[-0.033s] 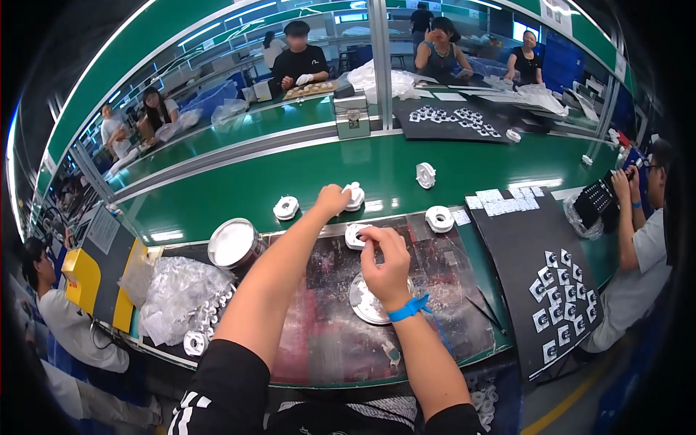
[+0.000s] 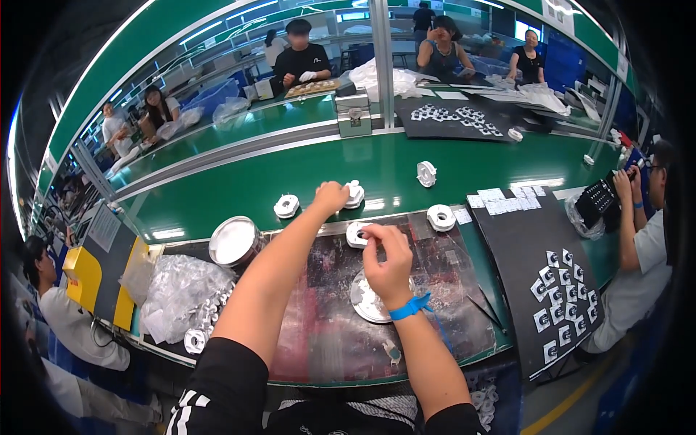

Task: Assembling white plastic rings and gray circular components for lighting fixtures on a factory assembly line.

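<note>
My left hand (image 2: 332, 197) is over the green bench with its fingers curled, just left of a white plastic housing (image 2: 354, 197). A small round white piece (image 2: 353, 184) sits on top of that housing. The left fingertips are mostly hidden, and I cannot make out what they hold. Closer to me, my right hand (image 2: 388, 262), with a blue band at the wrist, has its thumb and forefinger bent against the right edge of another white plastic housing (image 2: 355, 234). Below this hand, partly covered by it, a round white dish (image 2: 368, 308) rests on the stained work mat (image 2: 319, 341).
More white housings (image 2: 286, 206) (image 2: 441, 217) (image 2: 426, 174) stand around. A white-topped tub (image 2: 234, 241) and a clear plastic bag (image 2: 181, 297) lie left. Tweezers (image 2: 484, 310) and a black board (image 2: 515, 254) bearing small parts are right. A co-worker (image 2: 638, 246) sits beyond it.
My left hand has shifted slightly left, away from the housing with the round piece on top. My right hand stays nearly in place.
</note>
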The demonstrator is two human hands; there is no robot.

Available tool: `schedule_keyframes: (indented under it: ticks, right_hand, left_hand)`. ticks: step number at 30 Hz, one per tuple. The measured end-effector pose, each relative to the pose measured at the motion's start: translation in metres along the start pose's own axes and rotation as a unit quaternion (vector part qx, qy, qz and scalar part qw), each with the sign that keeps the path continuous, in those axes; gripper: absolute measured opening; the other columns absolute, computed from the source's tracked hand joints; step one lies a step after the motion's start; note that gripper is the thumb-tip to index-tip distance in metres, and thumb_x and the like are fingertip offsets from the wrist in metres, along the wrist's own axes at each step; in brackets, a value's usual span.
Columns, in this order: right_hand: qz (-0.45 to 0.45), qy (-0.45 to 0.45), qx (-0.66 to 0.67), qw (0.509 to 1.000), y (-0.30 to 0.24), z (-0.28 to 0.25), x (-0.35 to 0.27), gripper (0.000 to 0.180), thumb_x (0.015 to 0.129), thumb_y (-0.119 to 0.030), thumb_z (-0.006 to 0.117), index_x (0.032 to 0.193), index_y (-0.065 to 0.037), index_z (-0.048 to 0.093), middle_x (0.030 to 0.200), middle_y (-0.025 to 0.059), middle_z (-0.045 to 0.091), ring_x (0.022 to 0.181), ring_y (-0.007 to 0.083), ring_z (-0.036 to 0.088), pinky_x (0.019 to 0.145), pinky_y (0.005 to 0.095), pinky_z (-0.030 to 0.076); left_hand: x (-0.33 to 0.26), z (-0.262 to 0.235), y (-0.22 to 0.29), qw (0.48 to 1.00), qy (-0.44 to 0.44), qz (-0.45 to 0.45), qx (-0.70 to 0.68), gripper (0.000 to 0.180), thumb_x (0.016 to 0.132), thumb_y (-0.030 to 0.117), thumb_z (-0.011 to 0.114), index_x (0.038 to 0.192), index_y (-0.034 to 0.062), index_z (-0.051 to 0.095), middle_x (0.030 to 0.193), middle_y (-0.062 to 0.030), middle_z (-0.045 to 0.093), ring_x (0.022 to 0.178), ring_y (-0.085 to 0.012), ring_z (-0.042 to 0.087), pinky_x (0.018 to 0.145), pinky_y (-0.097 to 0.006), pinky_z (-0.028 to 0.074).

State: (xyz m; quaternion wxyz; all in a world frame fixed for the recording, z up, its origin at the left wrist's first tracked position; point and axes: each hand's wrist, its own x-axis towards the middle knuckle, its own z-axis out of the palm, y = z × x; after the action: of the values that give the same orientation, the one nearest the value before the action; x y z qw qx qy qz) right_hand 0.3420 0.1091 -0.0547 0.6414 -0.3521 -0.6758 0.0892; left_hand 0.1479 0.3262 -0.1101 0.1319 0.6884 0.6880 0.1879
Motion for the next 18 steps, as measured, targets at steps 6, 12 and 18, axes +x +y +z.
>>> schedule_keyframes:
  ticks: [6,12,18]
  right_hand:
    - [0.026,0.058,0.017,0.998,0.014,-0.005,0.004,0.018,0.082,0.007,0.056,0.097,-0.001,0.064,0.083,0.0096,0.063,0.075,0.0209,0.062,0.068,0.0304,0.049]
    - [0.009,0.029,0.012,0.999,0.007,0.0,0.002,0.019,0.082,0.008,0.056,0.097,-0.001,0.064,0.084,0.0098,0.063,0.076,0.0211,0.062,0.069,0.0309,0.05]
    - [0.011,0.03,0.021,0.999,0.004,0.004,0.002,0.02,0.082,0.008,0.055,0.097,-0.001,0.064,0.084,0.0093,0.063,0.076,0.0207,0.062,0.068,0.031,0.049]
  left_hand:
    - [-0.025,-0.077,0.007,0.95,-0.013,-0.14,0.28,0.056,0.083,0.036,0.062,0.13,0.0077,0.051,0.135,-0.0186,0.053,0.128,-0.0355,0.049,0.099,-0.058,0.04]
    - [-0.042,-0.096,-0.032,0.955,-0.093,-0.136,0.246,0.046,0.076,0.013,0.07,0.121,0.0065,0.061,0.13,-0.0158,0.06,0.118,-0.0342,0.06,0.093,-0.047,0.052]
    - [-0.053,-0.092,-0.045,0.967,-0.029,-0.042,0.25,0.033,0.075,0.008,0.067,0.108,0.0038,0.069,0.113,-0.0184,0.068,0.106,-0.0341,0.066,0.087,-0.041,0.054]
